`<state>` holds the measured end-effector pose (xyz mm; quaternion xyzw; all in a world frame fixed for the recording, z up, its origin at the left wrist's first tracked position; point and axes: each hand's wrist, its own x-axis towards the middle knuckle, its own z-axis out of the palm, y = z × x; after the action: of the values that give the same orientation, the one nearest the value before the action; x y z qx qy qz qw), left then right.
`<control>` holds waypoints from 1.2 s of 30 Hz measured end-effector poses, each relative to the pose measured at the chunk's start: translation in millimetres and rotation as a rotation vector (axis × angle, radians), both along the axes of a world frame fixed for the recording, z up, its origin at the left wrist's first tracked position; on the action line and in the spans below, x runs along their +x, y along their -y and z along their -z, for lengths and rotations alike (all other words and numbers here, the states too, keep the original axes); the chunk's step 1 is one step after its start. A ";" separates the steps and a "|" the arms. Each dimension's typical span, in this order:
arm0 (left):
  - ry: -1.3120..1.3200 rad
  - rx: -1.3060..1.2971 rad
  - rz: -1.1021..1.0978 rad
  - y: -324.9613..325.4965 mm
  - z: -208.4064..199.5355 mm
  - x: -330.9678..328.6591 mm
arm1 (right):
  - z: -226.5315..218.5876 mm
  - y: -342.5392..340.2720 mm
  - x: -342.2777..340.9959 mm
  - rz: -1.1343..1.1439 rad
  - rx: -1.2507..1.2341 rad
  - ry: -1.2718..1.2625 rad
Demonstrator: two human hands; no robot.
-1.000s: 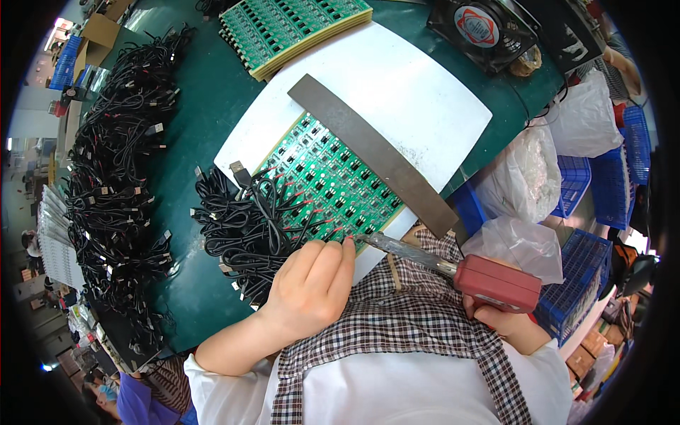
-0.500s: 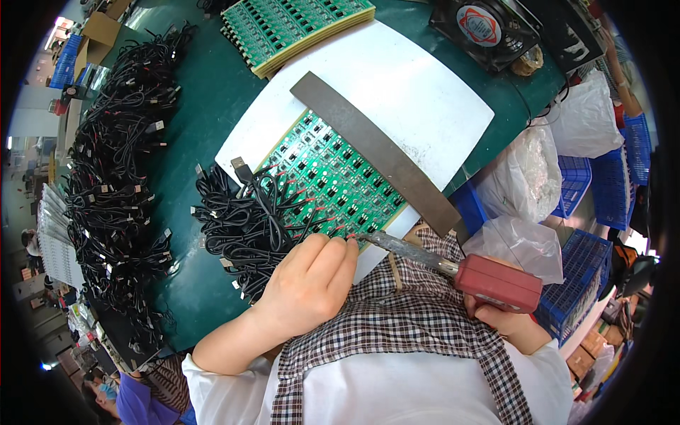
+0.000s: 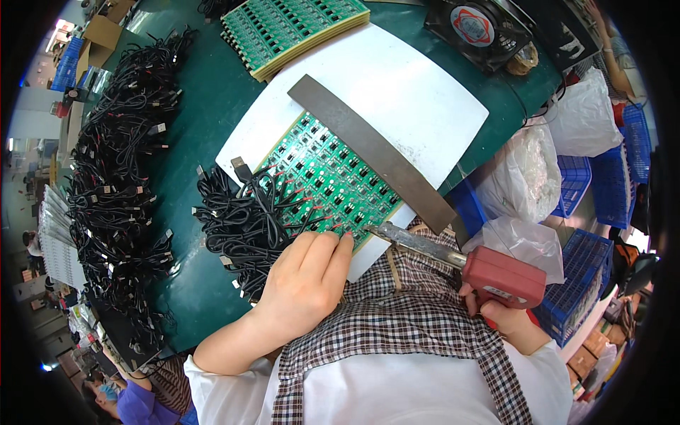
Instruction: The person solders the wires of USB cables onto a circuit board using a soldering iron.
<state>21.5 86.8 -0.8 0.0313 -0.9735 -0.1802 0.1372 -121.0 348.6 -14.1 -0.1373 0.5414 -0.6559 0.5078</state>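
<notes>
Green rectangular circuit-board panel (image 3: 336, 173) on flat white sheet (image 3: 432, 92); several black cables (image 3: 244, 223) reach its left side by red wire ends, judged partly wired. At its near corner, left hand (image 3: 304, 273) pinches, apparently, a cable end; right hand (image 3: 504, 316) grips red-handled soldering iron (image 3: 499, 273). Presumably pending: black cable heap (image 3: 117, 163) farther left, green panel stack (image 3: 290, 32) beyond.

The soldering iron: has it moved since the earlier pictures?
Yes, slightly. Judged against the brown bar, the soldering iron has shifted toward the picture's right, its tip now a little farther from the left hand.
</notes>
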 end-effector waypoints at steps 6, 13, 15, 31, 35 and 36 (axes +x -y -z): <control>-0.036 0.176 -0.112 1.9 4.3 -5.6 | -0.2 1.8 1.4 0.035 -0.011 0.009; -0.056 -0.005 0.028 -5.2 5.7 -0.4 | 2.6 -5.4 -1.2 0.003 -0.033 0.060; -0.068 -0.052 0.049 -5.7 6.6 -0.4 | 2.3 -4.5 0.6 0.012 -0.021 0.074; -0.080 -0.151 0.056 -8.4 7.9 0.3 | 8.0 -8.3 3.1 0.027 0.006 -0.046; -0.074 -0.163 0.055 -8.3 7.3 0.3 | 7.5 -10.0 3.2 0.059 0.015 0.002; -0.076 -0.162 0.056 -8.0 7.7 0.1 | 7.7 -9.6 3.9 0.075 0.002 0.004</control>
<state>21.6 94.7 -8.4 -0.0138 -0.9795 -0.1057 0.1710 -117.1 358.3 -21.8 -0.1152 0.5459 -0.6742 0.4839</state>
